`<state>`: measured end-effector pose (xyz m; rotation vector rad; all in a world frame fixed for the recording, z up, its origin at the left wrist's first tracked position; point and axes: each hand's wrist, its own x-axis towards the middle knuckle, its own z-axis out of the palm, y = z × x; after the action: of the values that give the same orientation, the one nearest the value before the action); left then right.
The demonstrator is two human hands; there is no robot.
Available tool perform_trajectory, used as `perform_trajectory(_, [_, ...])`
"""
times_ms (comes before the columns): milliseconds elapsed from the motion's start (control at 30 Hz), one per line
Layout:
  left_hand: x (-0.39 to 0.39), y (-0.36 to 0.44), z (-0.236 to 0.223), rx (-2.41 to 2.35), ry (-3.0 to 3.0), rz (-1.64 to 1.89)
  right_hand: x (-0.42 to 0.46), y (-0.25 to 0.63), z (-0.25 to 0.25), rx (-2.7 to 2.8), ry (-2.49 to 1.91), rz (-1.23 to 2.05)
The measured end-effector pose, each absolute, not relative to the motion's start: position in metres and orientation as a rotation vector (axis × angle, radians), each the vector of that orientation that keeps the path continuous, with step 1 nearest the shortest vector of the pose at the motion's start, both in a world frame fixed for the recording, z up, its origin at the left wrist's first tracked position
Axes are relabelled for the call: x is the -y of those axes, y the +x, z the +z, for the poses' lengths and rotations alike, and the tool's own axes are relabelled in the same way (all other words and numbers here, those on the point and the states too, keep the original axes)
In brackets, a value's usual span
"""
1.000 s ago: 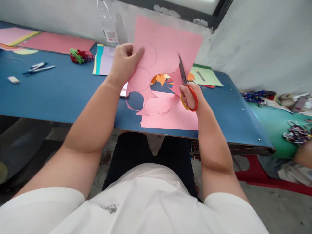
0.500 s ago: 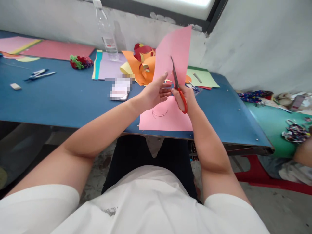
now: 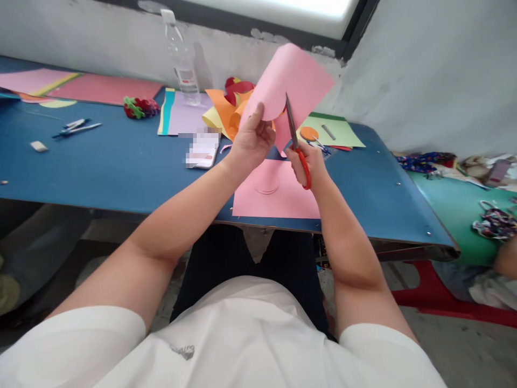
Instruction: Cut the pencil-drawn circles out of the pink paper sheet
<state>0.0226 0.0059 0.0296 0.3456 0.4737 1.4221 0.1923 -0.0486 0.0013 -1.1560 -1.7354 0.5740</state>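
My left hand (image 3: 254,139) pinches the left edge of a pink paper sheet (image 3: 278,81), which curls over in the air above the table. In my right hand (image 3: 309,161) are red-handled scissors (image 3: 302,166), their dark blades pointing up in front of the sheet's curved edge. Whether the blades touch the paper I cannot tell. Below both hands another pink sheet (image 3: 250,203) lies at the table's front edge, with small round-edged pink pieces (image 3: 267,184) on it.
On the blue table (image 3: 133,156) are a phone (image 3: 204,150), orange paper (image 3: 220,110), a plastic bottle (image 3: 183,67), a compass (image 3: 76,128), an eraser (image 3: 39,146) and a green sheet (image 3: 343,132). A green table (image 3: 440,196) stands at the right.
My left hand, open beside the sheet before, has closed on its edge. The sheet has gone from upright to curled over, its top leaning right. The scissors remain in my right hand.
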Motion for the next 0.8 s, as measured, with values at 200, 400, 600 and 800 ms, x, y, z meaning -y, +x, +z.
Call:
perform_trajectory(200, [-0.002, 0.019, 0.032, -0.397, 0.366, 1.398, 0.051, 0.190, 0.002, 1.736, -1.164, 0.547])
perform_trajectory(400, [0.003, 0.017, 0.024, -0.457, 0.539, 1.422, 0.054, 0.188, -0.004, 1.661, -1.084, 0.791])
perform_trajectory(600, [0.002, 0.017, 0.014, -0.516, 0.693, 1.454, 0.051, 0.181, -0.007, 1.495, -1.019, 0.989])
perform_trajectory(800, [0.009, 0.020, 0.014, -0.545, 0.716, 1.438, 0.043, 0.176, -0.011, 1.385, -0.941, 1.129])
